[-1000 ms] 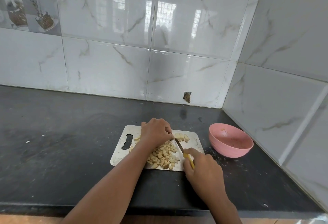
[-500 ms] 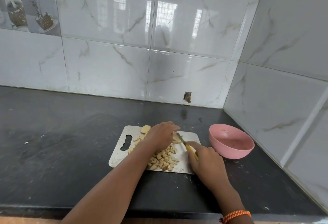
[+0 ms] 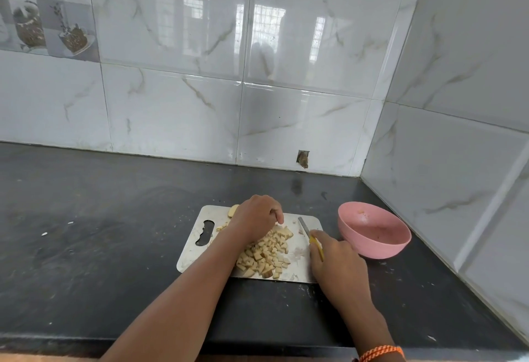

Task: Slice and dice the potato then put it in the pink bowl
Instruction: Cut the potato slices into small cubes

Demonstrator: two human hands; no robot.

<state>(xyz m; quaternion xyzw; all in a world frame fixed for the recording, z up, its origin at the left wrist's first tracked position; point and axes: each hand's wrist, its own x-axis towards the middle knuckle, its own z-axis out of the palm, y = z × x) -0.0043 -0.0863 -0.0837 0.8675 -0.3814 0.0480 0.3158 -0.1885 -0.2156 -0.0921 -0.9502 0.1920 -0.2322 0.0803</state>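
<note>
We cannot see what the left hand [image 3: 255,216] covers on the cutting board [image 3: 192,250], its curled fingers hiding whatever lies beneath; a potato piece [image 3: 233,210] at its 10 o'clock is half hidden. The knife [image 3: 310,237] handle mostly vanishes inside the right hand [image 3: 336,265]; both forearms are cut off at 6 o'clock. Specks in the pink bowl [image 3: 375,231] are too small for us to identify.

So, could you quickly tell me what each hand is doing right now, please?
Left hand: fingers curled over the potato pieces; grip unclear.
Right hand: holding the knife.
</note>
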